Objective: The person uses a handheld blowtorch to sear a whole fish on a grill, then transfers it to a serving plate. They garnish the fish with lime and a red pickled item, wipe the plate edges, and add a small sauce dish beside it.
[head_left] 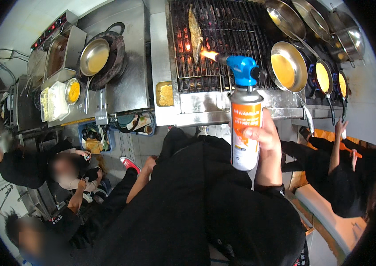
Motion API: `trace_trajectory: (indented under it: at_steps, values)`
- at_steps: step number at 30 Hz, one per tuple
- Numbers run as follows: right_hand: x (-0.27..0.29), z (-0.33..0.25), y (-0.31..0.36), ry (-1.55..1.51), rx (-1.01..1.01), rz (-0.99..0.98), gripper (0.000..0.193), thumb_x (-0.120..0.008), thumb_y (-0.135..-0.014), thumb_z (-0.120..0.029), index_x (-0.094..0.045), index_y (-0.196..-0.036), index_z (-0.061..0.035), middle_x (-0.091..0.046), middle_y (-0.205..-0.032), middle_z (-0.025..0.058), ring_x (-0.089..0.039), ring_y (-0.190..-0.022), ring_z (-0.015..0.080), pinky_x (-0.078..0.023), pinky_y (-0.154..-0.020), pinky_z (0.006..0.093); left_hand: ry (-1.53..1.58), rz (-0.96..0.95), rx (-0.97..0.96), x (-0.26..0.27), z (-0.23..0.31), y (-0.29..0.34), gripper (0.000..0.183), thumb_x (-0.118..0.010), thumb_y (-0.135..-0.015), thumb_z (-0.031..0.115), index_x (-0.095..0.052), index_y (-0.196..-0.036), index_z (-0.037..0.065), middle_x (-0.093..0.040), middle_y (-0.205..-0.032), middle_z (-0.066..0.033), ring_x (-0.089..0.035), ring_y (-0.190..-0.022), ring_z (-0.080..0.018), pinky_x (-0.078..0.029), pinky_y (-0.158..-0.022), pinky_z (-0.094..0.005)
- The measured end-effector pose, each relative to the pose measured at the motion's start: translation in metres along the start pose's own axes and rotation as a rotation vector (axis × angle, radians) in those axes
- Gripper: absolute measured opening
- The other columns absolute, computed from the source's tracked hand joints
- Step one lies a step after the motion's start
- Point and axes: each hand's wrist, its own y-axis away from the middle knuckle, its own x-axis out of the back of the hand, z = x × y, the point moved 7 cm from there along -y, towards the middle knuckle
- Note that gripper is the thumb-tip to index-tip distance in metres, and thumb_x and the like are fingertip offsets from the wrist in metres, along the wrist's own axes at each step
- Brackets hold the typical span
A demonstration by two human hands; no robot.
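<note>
My right hand (264,133) grips a gas torch (245,116), an orange and white canister with a blue burner head. Its nozzle points left, and a flame reaches toward a long browned fish (194,33). That fish lies lengthwise on a wire rack over the charcoal grill (223,40), where coals glow red. Low at my left side, what looks like my left hand (151,163) rests by my black clothing, its fingers hidden; it touches nothing that I can make out besides the clothing.
Right of the grill stand several pans, one a steel pan (288,66) with yellowish liquid. On the left, a pan (94,57) rests over a dark wok near a tub of orange food (72,92). A tray (165,94) sits left of the grill. Several people are nearby.
</note>
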Motion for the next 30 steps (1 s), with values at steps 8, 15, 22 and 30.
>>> trace_trajectory:
  at_steps: [8,15,22,30]
  values:
    - [-0.055,0.0,0.008,0.012,0.0,0.024,0.06,-0.085,-0.067,-0.019,-0.057,-0.116,0.0018,-0.067,-0.095,0.0082,-0.063,-0.084,0.015,-0.051,-0.079,0.0307,-0.274,-0.073,-0.076,0.049,-0.059,-0.046,0.056,-0.066,-0.076,0.046,-0.069,-0.099,-0.005,-0.07,-0.096,-0.0236,-0.068,-0.095,-0.0363,-0.051,-0.084,-0.0401]
    - [-0.081,-0.02,-0.023,0.124,0.079,0.151,0.053,-0.08,-0.071,-0.03,-0.06,-0.108,0.0019,-0.066,-0.088,0.0073,-0.063,-0.077,0.0144,-0.051,-0.072,0.029,-0.585,-0.108,-0.089,0.096,-0.058,-0.067,0.054,-0.06,-0.084,0.045,-0.069,-0.108,-0.003,-0.067,-0.11,-0.0252,-0.062,-0.11,-0.0364,-0.046,-0.097,-0.0419]
    - [-0.08,-0.018,-0.072,0.261,0.08,0.228,0.06,-0.077,-0.069,-0.042,-0.061,-0.108,0.0009,-0.064,-0.089,0.0065,-0.061,-0.078,0.0152,-0.048,-0.071,0.029,-0.511,-0.131,-0.057,0.106,-0.064,-0.083,0.052,-0.058,-0.085,0.043,-0.069,-0.104,-0.004,-0.067,-0.109,-0.0263,-0.062,-0.109,-0.0388,-0.046,-0.096,-0.0415]
    - [-0.068,-0.027,-0.135,0.193,0.172,0.256,0.045,-0.074,-0.078,-0.028,-0.06,-0.108,0.0012,-0.066,-0.092,0.0092,-0.064,-0.081,0.0172,-0.052,-0.075,0.0318,-0.421,-0.138,-0.083,0.107,-0.085,-0.074,0.052,-0.06,-0.083,0.042,-0.07,-0.096,-0.007,-0.067,-0.099,-0.0297,-0.064,-0.102,-0.04,-0.049,-0.092,-0.0419]
